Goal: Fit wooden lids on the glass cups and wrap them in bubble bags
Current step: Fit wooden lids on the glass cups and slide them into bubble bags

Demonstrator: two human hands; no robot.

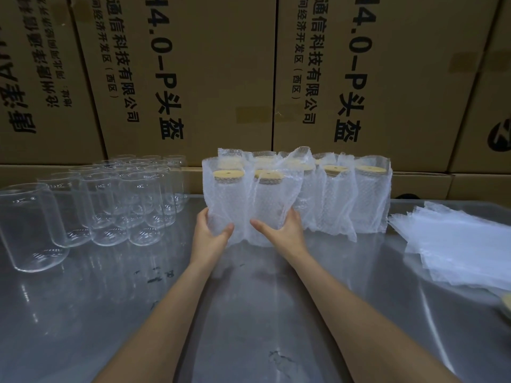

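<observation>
Bubble-wrapped lidded cups: left hand [210,234] grips one [223,205], right hand [282,230] another [269,208]. Next: lid a bare glass cup [27,225].

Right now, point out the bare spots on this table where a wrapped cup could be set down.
The steel table is bare in front of both hands, between the bare glass cups at left and the stack of bubble bags at right. It is crowded along the back, where the wrapped cups stand in rows. The left hand and right hand each hold one.
</observation>
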